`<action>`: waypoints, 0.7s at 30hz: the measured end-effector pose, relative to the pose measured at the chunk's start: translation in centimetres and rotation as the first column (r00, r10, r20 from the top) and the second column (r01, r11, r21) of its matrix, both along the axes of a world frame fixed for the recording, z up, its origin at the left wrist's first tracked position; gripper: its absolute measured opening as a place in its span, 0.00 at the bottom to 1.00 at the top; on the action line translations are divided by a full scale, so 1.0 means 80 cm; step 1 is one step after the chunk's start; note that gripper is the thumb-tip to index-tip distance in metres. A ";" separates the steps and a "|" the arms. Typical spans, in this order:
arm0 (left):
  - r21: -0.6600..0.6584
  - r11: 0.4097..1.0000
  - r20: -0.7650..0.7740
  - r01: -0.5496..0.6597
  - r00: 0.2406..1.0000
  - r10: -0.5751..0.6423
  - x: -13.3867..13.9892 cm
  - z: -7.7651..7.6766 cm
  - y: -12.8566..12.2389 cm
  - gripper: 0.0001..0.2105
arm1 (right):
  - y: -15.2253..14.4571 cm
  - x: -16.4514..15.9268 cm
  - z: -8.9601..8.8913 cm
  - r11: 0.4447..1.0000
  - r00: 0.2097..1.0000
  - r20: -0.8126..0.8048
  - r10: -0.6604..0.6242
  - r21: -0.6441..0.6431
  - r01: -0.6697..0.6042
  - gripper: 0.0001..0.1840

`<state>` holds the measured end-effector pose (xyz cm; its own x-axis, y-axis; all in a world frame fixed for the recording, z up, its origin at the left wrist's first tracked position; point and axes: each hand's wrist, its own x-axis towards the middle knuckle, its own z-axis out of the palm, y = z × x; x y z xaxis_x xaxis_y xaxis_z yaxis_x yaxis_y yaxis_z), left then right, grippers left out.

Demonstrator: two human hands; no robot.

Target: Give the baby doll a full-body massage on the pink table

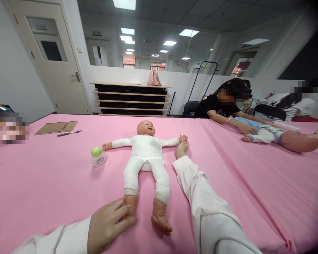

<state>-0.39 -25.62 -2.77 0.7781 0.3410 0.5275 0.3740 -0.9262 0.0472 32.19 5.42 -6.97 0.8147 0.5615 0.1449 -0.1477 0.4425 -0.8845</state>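
Note:
A baby doll [148, 150] with a white cloth body lies on its back, arms spread, its head away from me. My left hand [110, 222] has its fingers curled round the doll's foot on the left, which is partly hidden behind them. The doll's other bare foot [160, 218] lies free. Further up, my right hand [182, 149] pinches the doll's hand [183, 138] on the right side. Beside the doll's left-side hand stands a small jar [98, 157] with a green lid.
A pink cloth [69, 187] covers the table, with a fold running along its right part. A brown notebook [56, 127] and a pen [69, 133] lie at the far left. Across the table at right, a person in black [214, 106] handles another doll [298, 141] in blue and white.

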 end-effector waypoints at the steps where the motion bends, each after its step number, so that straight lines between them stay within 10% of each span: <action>1: 0.017 1.000 0.022 0.009 1.000 -0.010 0.003 0.006 0.005 0.14 | -0.005 -0.007 0.008 1.000 1.000 0.013 -0.007 0.023 0.007 0.17; 5: 0.084 0.995 0.149 0.062 0.986 -0.074 0.024 0.039 0.039 0.15 | -0.029 -0.055 0.043 0.934 0.926 0.320 0.200 0.222 -0.278 0.15; 9: 0.056 0.984 0.172 0.169 0.969 -0.176 0.054 0.061 0.089 0.17 | -0.056 -0.106 0.061 0.774 0.630 0.605 0.488 0.034 -0.632 0.16; 15: -0.086 0.959 0.063 0.270 0.962 -0.265 0.089 0.050 0.152 0.10 | -0.065 -0.122 0.048 0.680 0.226 0.843 0.488 -0.205 -0.704 0.09; 21: -0.203 0.966 0.041 0.160 0.987 -0.155 0.102 0.031 0.173 0.06 | -0.057 -0.120 0.041 0.638 0.167 0.854 0.492 -0.223 -0.737 0.10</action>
